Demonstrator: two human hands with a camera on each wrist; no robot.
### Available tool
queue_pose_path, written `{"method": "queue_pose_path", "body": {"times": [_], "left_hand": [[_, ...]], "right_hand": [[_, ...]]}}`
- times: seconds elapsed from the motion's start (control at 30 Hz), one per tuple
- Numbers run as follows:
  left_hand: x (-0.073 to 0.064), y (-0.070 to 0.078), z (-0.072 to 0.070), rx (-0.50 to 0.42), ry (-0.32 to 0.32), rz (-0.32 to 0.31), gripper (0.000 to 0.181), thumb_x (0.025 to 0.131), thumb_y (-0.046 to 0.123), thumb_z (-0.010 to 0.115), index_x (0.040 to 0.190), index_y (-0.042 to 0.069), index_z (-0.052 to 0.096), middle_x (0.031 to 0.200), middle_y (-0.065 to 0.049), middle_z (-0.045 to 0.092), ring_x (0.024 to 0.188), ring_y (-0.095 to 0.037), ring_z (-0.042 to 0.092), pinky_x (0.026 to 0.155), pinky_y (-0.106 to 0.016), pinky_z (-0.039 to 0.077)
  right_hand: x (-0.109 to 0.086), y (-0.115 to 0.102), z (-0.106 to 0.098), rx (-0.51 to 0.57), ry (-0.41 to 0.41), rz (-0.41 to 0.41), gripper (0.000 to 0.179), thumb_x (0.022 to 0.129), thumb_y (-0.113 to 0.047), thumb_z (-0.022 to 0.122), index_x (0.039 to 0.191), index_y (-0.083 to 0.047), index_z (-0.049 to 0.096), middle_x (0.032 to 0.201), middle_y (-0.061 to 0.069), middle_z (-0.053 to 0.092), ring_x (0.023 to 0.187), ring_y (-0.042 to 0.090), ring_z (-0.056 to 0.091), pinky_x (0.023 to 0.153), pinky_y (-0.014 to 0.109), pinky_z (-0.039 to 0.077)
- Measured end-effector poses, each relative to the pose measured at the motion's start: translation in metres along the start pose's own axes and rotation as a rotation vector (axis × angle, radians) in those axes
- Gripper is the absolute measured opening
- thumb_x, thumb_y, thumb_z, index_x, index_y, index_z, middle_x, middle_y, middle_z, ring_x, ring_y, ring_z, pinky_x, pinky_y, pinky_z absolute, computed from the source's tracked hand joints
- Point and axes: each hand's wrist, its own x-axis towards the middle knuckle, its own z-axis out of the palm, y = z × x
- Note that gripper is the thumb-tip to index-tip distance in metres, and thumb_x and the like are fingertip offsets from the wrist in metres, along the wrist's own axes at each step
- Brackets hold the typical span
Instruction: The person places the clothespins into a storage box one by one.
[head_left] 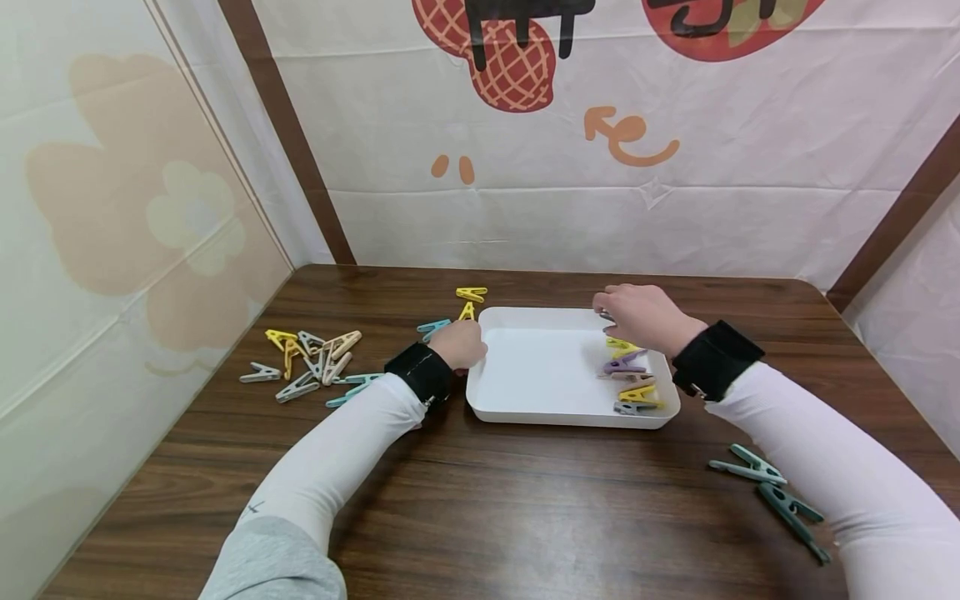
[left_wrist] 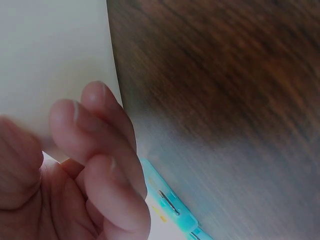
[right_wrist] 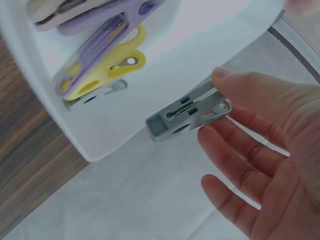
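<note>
A white rectangular tray (head_left: pixel 547 367) lies on the table, with a row of clothespins along its right side: yellow (head_left: pixel 637 395), purple (head_left: pixel 624 363), grey and pale ones. At the tray's left wall, my left hand (head_left: pixel 459 344) grips the rim, its curled fingers (left_wrist: pixel 100 135) and thumb on either side of the wall in the left wrist view. Over the far right corner, my right hand (head_left: pixel 637 315) pinches a grey clothespin (right_wrist: pixel 182 114) by its handle ends between thumb and index finger; the other fingers stay apart from it.
Left of the tray lies a loose pile of yellow, grey, beige and teal clothespins (head_left: pixel 356 385). Two yellow clothespins (head_left: pixel 471 293) sit behind the left hand, beside a blue one (head_left: pixel 432 327). Two green clothespins (head_left: pixel 791 508) lie near the right forearm. A printed cloth (head_left: pixel 480 217) hangs behind the table.
</note>
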Motion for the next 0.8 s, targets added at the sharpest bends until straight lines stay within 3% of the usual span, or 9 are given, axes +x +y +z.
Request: {"method": "queue_pose_path", "body": {"times": [0.4, 0.73, 0.8], "left_hand": [[0.0, 0.0, 0.0, 0.003, -0.003, -0.008, 0.024, 0.101, 0.018, 0.049, 0.098, 0.0, 0.064, 0.06, -0.007, 0.061, 0.048, -0.016, 0.056, 0.051, -0.027, 0.041], [0.001, -0.001, 0.003, -0.003, 0.01, -0.006, 0.024, 0.1, 0.018, 0.049, 0.098, 0.0, 0.064, 0.061, -0.007, 0.062, 0.048, -0.017, 0.057, 0.052, -0.028, 0.042], [0.001, 0.0, 0.002, -0.001, 0.012, -0.006, 0.024, 0.1, 0.018, 0.049, 0.097, 0.0, 0.064, 0.061, -0.007, 0.061, 0.048, -0.016, 0.057, 0.052, -0.028, 0.042]], "right_hand": [[0.034, -0.007, 0.025, -0.076, -0.081, -0.072, 0.023, 0.078, -0.008, 0.081, 0.098, -0.005, 0.068, 0.084, 0.006, 0.065, 0.076, 0.021, 0.06, 0.071, 0.036, 0.052], [0.04, -0.012, 0.026, -0.096, -0.071, -0.12, 0.02, 0.077, -0.001, 0.079, 0.085, -0.006, 0.062, 0.075, 0.003, 0.059, 0.069, 0.018, 0.054, 0.065, 0.034, 0.05], [0.041, -0.011, 0.026, -0.087, -0.098, -0.108, 0.017, 0.079, 0.002, 0.075, 0.085, -0.006, 0.062, 0.075, 0.003, 0.059, 0.07, 0.019, 0.054, 0.066, 0.036, 0.049]]}}
